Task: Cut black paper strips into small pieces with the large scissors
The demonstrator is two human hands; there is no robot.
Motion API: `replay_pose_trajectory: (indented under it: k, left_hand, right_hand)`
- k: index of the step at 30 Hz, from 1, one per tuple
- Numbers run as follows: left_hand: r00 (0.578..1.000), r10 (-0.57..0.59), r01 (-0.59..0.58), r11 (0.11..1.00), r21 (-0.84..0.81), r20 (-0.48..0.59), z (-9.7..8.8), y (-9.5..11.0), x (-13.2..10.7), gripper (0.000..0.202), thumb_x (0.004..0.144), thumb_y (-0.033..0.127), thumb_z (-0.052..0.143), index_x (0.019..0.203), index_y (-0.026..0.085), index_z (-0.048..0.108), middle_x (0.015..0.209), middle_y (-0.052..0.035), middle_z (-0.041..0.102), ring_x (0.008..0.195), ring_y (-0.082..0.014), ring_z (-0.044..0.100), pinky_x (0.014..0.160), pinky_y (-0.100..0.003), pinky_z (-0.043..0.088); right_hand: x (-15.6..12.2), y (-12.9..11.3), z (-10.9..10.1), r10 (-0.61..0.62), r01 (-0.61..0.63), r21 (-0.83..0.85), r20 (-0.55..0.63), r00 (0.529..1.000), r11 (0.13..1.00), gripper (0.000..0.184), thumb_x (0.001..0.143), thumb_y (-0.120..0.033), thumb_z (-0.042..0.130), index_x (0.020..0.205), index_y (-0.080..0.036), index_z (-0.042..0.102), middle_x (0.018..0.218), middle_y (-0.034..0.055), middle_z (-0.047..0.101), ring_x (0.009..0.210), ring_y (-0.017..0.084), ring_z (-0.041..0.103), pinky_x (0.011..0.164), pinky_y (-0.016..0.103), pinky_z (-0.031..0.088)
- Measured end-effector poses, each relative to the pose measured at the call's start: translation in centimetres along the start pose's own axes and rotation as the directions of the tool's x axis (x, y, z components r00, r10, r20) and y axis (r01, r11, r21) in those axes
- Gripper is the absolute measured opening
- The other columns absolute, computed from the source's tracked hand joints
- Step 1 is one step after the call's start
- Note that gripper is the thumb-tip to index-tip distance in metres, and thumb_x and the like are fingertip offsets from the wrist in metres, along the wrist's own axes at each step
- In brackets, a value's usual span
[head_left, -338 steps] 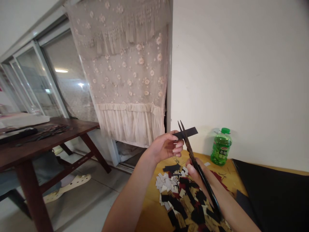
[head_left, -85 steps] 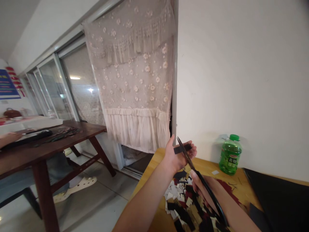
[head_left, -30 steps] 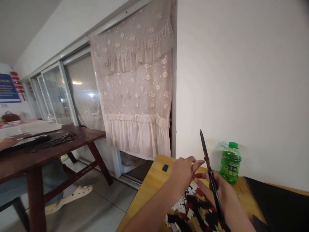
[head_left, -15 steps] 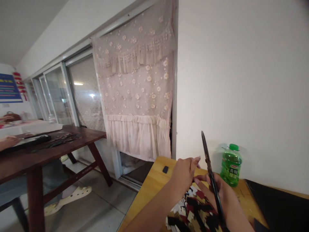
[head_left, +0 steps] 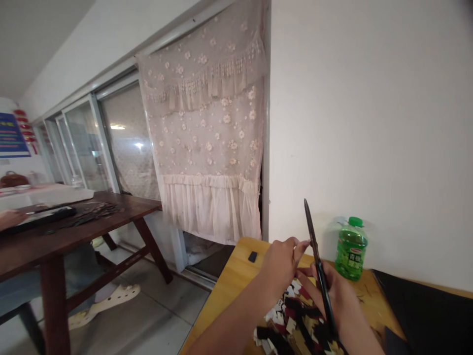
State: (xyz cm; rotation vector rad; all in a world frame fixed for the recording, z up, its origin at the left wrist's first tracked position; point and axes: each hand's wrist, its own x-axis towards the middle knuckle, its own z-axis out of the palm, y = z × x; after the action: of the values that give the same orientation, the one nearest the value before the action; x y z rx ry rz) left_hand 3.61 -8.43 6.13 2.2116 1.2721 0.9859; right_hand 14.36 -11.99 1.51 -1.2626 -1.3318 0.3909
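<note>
My right hand [head_left: 342, 296] is closed around a pair of dark scissors [head_left: 320, 276], seen edge-on with the closed-looking point tilted up toward the wall. My left hand [head_left: 279, 266] is bent at the wrist just left of it, fingers curled and pressed together; whatever they pinch is hidden. The fingertips of both hands meet or nearly meet. Under them lies a heap of small cut pieces [head_left: 295, 323] in black, white, dark red and tan. A small black piece [head_left: 253, 257] lies apart on the yellow wooden table [head_left: 225, 291].
A green bottle [head_left: 352, 249] stands by the wall behind my right hand. Black sheet material [head_left: 424, 315] covers the table's right side. At left, a co-worker's hand [head_left: 13, 218] rests by a black tray [head_left: 48, 217] on a dark wooden table [head_left: 121, 212]. A lace curtain [head_left: 210, 148] hangs ahead.
The view has shifted slightly. Both hands stay close together, with the left thumb stretched a little nearer the scissors. The scissors remain in the right hand.
</note>
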Motion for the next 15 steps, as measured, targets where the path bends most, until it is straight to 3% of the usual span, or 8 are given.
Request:
replay_pose_trajectory:
  k: [4,8,11,15]
  left_hand:
    - [0.999,0.044,-0.044,0.999,0.023,-0.010,0.1,-0.2,0.1,0.053,0.090,0.054,0.025,0.092,0.021,0.067,0.061,-0.0026,0.058,0.056,-0.0153,0.053,0.054,-0.025,0.037]
    - [0.996,0.086,-0.086,0.996,0.039,0.017,-0.1,-0.4,0.2,0.052,0.090,0.054,0.027,0.088,0.019,0.066,0.068,-0.0043,0.062,0.063,-0.0156,0.057,0.057,-0.025,0.039]
    - [0.984,0.150,-0.150,0.989,-0.007,0.092,-0.6,-0.5,0.3,0.047,0.089,0.052,0.032,0.086,0.019,0.065,0.070,-0.0033,0.063,0.065,-0.0143,0.059,0.058,-0.023,0.039]
    - [0.963,0.143,-0.100,0.977,-0.189,0.230,-1.3,-0.5,0.3,0.038,0.086,0.051,0.041,0.089,0.019,0.061,0.057,0.0035,0.054,0.050,-0.0093,0.055,0.051,-0.018,0.038]
  right_hand:
    - [-0.1,0.0,0.2,0.019,-0.019,0.112,0.001,1.000,0.993,0.024,0.062,-0.040,0.061,0.062,-0.023,0.044,0.058,0.0052,0.060,0.061,0.024,0.061,0.054,0.031,0.050]
    - [0.0,-0.4,-0.3,0.028,-0.025,0.073,-0.038,0.999,0.997,0.025,0.059,-0.043,0.061,0.059,-0.023,0.045,0.056,0.0051,0.061,0.054,0.023,0.059,0.054,0.033,0.051]
    - [0.6,-0.4,-1.2,0.080,-0.079,0.020,-0.065,0.995,0.997,0.026,0.056,-0.045,0.060,0.060,-0.022,0.050,0.058,0.0073,0.064,0.057,0.025,0.061,0.057,0.034,0.051]
    - [1.4,-0.2,-2.6,0.097,-0.104,-0.064,-0.099,0.990,0.993,0.026,0.055,-0.047,0.058,0.057,-0.023,0.049,0.062,0.0083,0.069,0.060,0.026,0.064,0.055,0.032,0.050]
